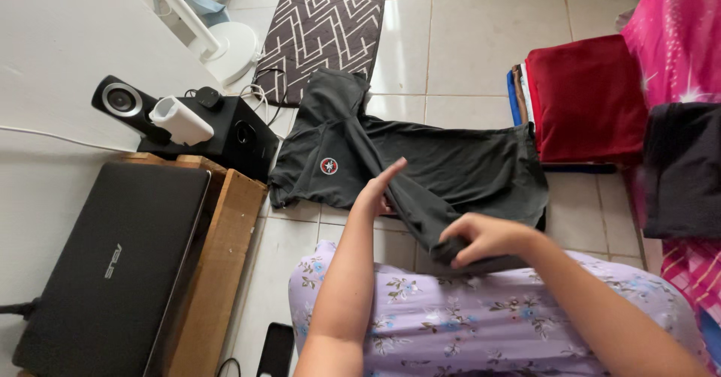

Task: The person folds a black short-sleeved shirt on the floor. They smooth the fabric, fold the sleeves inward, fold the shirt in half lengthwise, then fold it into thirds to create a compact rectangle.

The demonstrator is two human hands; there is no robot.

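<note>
Head view, right hand [481, 238] pinching dark shirt [451, 170] fold, left hand [378, 189] flat alongside

Single head-worn view, looking steeply down from above a seated person's lap [496, 317], close over both forearms, facing out across the tiled floor [466, 39], low wooden desk with closed laptop [113, 264] along the left edge, folded clothes stack [586, 99] at the right edge, patterned mat [323, 24] at the top

shirt [451, 167] between laptop [105, 264] and clothes stack [586, 99]
</note>
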